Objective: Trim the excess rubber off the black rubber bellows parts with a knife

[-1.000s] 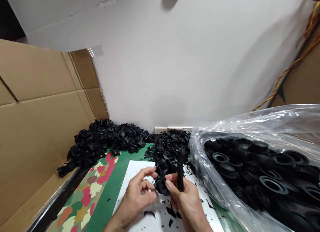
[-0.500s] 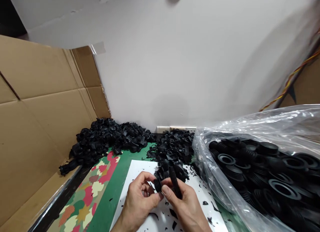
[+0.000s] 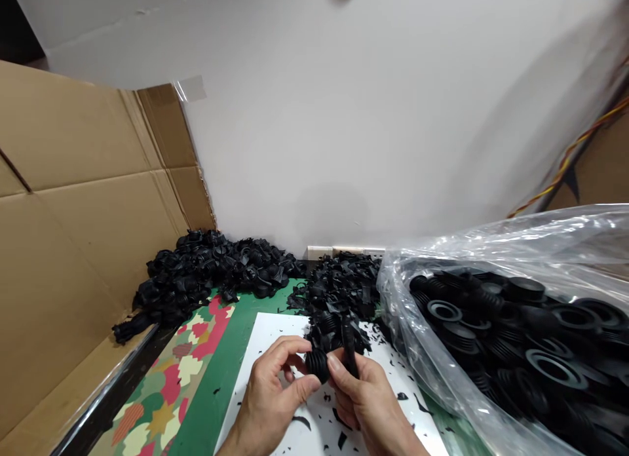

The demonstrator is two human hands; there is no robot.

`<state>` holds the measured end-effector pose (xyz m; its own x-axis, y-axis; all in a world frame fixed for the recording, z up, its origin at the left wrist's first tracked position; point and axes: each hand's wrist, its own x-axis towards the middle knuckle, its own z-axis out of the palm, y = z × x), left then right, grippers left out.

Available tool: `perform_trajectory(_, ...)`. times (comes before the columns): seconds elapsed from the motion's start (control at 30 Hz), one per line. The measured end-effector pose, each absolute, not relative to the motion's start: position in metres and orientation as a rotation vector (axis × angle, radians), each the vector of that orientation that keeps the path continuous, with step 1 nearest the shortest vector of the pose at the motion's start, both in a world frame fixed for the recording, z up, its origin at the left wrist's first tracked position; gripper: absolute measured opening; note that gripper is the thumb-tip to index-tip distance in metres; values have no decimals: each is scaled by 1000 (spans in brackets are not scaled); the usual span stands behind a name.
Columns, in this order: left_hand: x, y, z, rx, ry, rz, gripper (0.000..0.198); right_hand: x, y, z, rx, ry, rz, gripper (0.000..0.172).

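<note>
A small black ribbed rubber bellows (image 3: 316, 364) is held over the white board (image 3: 250, 371). My left hand (image 3: 275, 390) grips it from the left between thumb and fingers. From the other side, the thumb and fingertips of my right hand (image 3: 366, 394) reach its right edge. A slim black stick-like tool (image 3: 349, 344) is clasped in that hand and points up and away; its tip merges with the dark pile behind. Just beyond both hands lies a heap of black rubber scraps (image 3: 344, 285). Loose trimmings dot the board.
On the right, a clear plastic bag (image 3: 403, 325) holds many black ribbed rubber parts (image 3: 525, 325). Another heap of ribbed black pieces (image 3: 216, 266) lies back left, beside a cardboard wall (image 3: 78, 227). The green tabletop (image 3: 216, 384) carries a patterned strip (image 3: 167, 390). A pale wall rises behind.
The bellows has turned so that more of its ribbed side faces me. The tool in my right hand stands more upright, and that hand has shifted slightly right.
</note>
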<state>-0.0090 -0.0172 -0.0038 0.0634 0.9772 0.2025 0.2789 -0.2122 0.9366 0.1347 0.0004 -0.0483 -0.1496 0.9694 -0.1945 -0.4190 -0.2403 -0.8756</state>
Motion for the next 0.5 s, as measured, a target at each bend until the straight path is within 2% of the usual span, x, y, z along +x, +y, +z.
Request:
perform_trajectory(0.17, -6, -21, -3, 1607, 1256, 1172, 38, 133, 0, -54, -959, -930, 1536, 45)
perform_trajectory(0.5, -5, -15, -14, 1185, 1244, 1267, 23, 133, -3, -55, -999, -937, 1499, 47)
